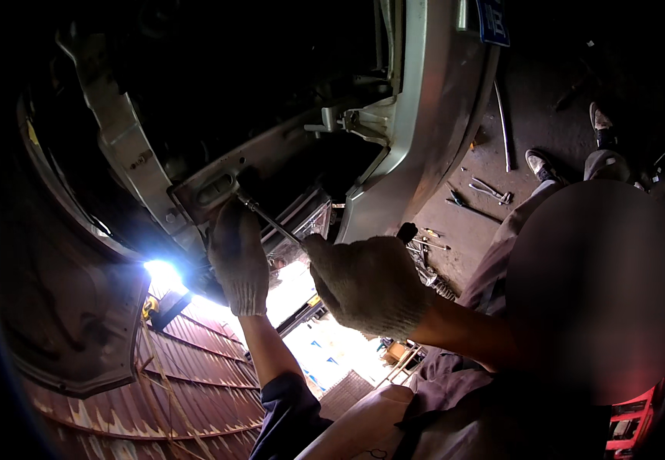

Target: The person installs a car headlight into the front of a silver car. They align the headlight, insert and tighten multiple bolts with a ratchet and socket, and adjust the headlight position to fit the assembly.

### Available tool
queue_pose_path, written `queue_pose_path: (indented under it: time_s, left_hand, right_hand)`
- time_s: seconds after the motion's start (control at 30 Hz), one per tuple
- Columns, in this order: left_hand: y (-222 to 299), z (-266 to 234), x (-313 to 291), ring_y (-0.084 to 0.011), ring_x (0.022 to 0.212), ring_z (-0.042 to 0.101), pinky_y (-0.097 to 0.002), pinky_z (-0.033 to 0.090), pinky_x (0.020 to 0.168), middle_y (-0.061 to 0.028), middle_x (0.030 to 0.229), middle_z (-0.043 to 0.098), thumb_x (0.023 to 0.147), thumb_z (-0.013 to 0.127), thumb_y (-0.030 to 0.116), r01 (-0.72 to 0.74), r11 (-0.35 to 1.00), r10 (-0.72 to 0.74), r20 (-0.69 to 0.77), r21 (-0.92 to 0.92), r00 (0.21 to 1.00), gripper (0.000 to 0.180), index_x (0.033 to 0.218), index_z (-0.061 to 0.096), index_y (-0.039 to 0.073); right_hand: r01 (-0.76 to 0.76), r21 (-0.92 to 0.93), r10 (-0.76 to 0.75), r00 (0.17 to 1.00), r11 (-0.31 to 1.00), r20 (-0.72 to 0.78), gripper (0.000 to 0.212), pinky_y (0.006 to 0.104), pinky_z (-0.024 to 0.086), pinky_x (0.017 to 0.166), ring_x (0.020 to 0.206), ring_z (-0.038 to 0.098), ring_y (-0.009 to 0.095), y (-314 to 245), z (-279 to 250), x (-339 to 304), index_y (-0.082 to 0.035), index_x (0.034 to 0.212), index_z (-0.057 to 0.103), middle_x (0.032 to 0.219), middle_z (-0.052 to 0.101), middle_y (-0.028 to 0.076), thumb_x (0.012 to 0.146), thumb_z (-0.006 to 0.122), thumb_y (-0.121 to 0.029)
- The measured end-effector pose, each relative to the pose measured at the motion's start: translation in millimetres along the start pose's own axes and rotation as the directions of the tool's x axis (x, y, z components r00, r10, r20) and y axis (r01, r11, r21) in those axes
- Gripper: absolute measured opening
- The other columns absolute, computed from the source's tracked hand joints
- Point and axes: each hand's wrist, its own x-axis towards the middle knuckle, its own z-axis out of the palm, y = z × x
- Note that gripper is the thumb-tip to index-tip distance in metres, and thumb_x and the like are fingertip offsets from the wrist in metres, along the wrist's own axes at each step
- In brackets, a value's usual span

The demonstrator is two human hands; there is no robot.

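Note:
My right hand (367,284), in a knitted work glove, is closed around a socket wrench (275,224) with a long thin metal shaft. A black end sticks out beyond the right side of that fist. The shaft runs up and left to a wider collar beside a slotted metal bracket (213,190) on a vehicle's body frame. My left hand (240,261), gloved too, is raised at that collar with its fingers bent round the wrench's head. The fingertips and whatever the wrench's tip sits on are hidden.
A silver body panel (405,146) curves down right of the bracket. Pliers (492,190) and a long rod (504,126) lie on the floor. Another person's shoes (539,164) are close by. A bright lamp (164,274) shines at the left, beside a dark hanging panel (72,322).

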Motion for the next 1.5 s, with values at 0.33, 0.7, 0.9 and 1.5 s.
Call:
queue_pose_path:
  time_s: [0.33, 0.7, 0.9, 1.5]
  left_hand:
    - [0.6, 3.4, 0.5, -0.0256, 0.117, 0.063, -0.0353, 0.045, 0.104, -0.0147, 0.128, 0.066, 0.097, 0.061, 0.018, -0.051, 0.969, 0.034, 0.073, 0.242, 0.997, 0.038, 0.131, 0.062, 0.001]
    - [10.6, -5.7, -55.2, -0.0221, 0.093, 0.067, -0.0323, 0.052, 0.083, -0.0138, 0.103, 0.071, 0.101, 0.058, 0.028, -0.094, 0.937, -0.03, -0.345, -0.338, 0.938, 0.037, 0.112, 0.067, -0.006]
    - [17.1, -13.7, -99.4, -0.0229, 0.074, 0.068, -0.036, 0.056, 0.074, -0.0118, 0.08, 0.068, 0.102, 0.056, 0.038, 0.231, 0.396, -0.52, -0.01, -0.889, 0.854, 0.041, 0.093, 0.065, -0.001]
    - [6.1, 107.2, -183.5, -0.0029, 0.045, 0.025, -0.0195, 0.018, 0.037, 0.0086, 0.061, 0.029, 0.106, 0.049, 0.037, -0.109, -0.994, -0.102, 0.518, -0.017, 0.849, 0.033, 0.115, 0.06, 0.007]
  right_hand:
    - [0.033, 0.01, -0.032, 0.994, 0.999, -0.103, 0.035, 0.0367, 0.042, 0.04, 0.044, 0.056, 0.023, 8.4, 17.1, -4.3, 0.001, 0.12, 0.053, 0.053, 0.053, 0.005, 0.089, 0.064, -0.012]
    - [0.172, -0.094, -0.16, 0.98, 0.981, 0.122, 0.056, 0.0373, 0.037, 0.044, 0.046, 0.049, 0.017, -20.5, -18.1, -44.6, 0.003, 0.135, 0.046, 0.057, 0.049, 0.001, 0.086, 0.067, -0.013]
    - [0.375, -0.15, -0.358, 0.925, 0.915, 0.127, 0.07, 0.037, 0.039, 0.048, 0.049, 0.049, 0.016, -27.9, 3.6, -82.1, 0.007, 0.142, 0.043, 0.06, 0.05, 0.002, 0.081, 0.07, -0.012]
    - [-0.207, -0.428, 0.346, 0.896, 0.88, 0.279, 0.047, 0.0406, 0.05, 0.085, 0.098, 0.065, 0.034, -20.6, 14.0, 129.7, -0.002, 0.111, 0.066, 0.104, 0.068, 0.022, 0.096, 0.055, -0.045]
